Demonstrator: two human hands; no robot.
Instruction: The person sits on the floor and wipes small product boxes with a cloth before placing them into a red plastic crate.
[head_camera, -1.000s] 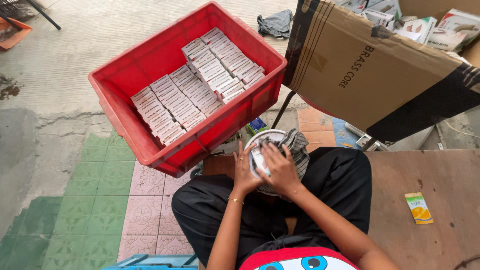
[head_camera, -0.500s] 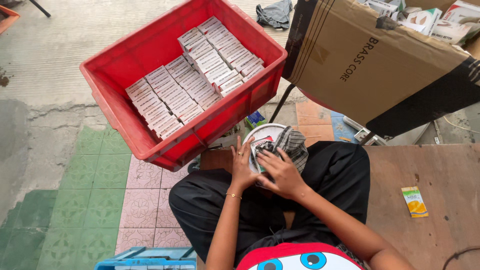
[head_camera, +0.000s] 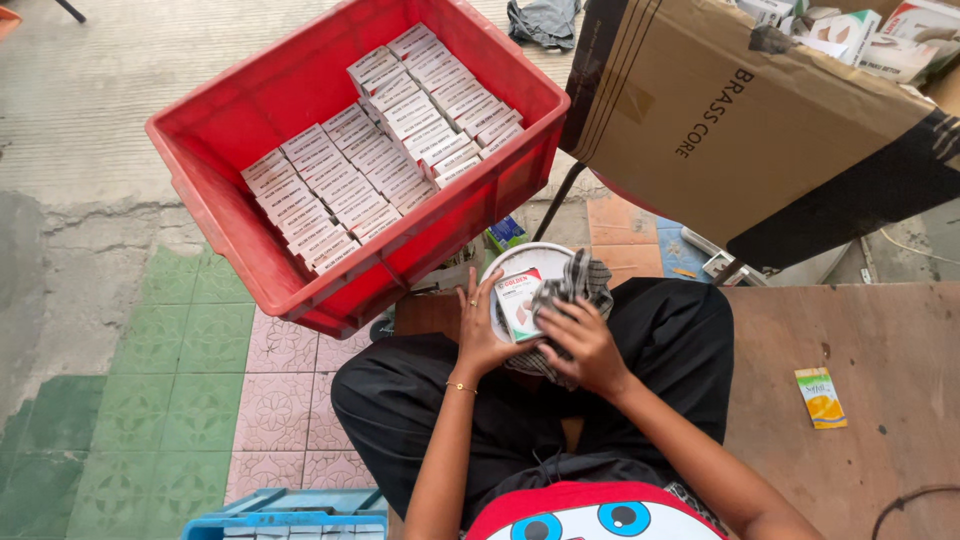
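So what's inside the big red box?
The red crate holds rows of small white and red packets, packed side by side in two blocks. They cover part of its floor, so anything under them stays hidden.

Bright even daylight, soft shadows, sharp focus, wide-angle edges.

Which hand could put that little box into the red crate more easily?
Probably the left hand. It already holds the small box and sits on the red crate's side. The right hand is busy gripping the checked cloth, farther from the crate.

red crate (head_camera: 250, 130), cardboard box (head_camera: 720, 150), orange sachet (head_camera: 820, 397)
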